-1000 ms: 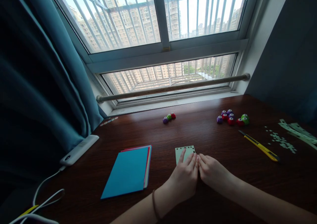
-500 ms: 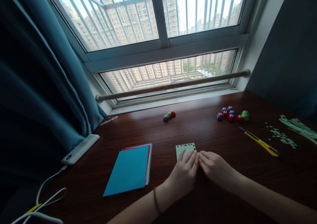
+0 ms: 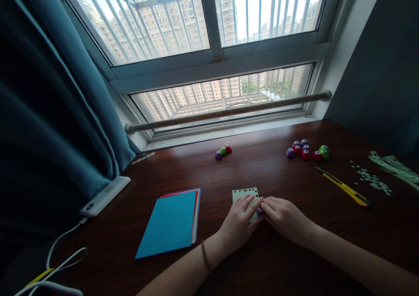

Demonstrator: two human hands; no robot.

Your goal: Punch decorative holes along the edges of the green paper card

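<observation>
A pale green sheet of paper [image 3: 241, 193] lies on the table, with a row of small punched shapes along its far edge and more near its right corner. My left hand [image 3: 238, 219] rests over the sheet, fingers stretched out and apart, pressing on its surface. At the sheet's right edge, my right hand [image 3: 284, 217] has its fingers closed around a small purple paper punch [image 3: 260, 211]. Only a little of the punch shows between the two hands. The near part of the sheet is hidden under my left hand.
Left of the sheet lies a stack of coloured paper [image 3: 170, 224], blue on top. Small punches [image 3: 223, 150] stand toward the window, and a larger group [image 3: 305, 155] is farther right. A yellow utility knife [image 3: 345, 188], paper scraps [image 3: 375, 180] and green strips [image 3: 394, 167] lie right.
My left hand has shifted slightly left and nearer, its fingers drawing away from my right hand. The purple punch between them now shows, along with more punched shapes at the corner.
</observation>
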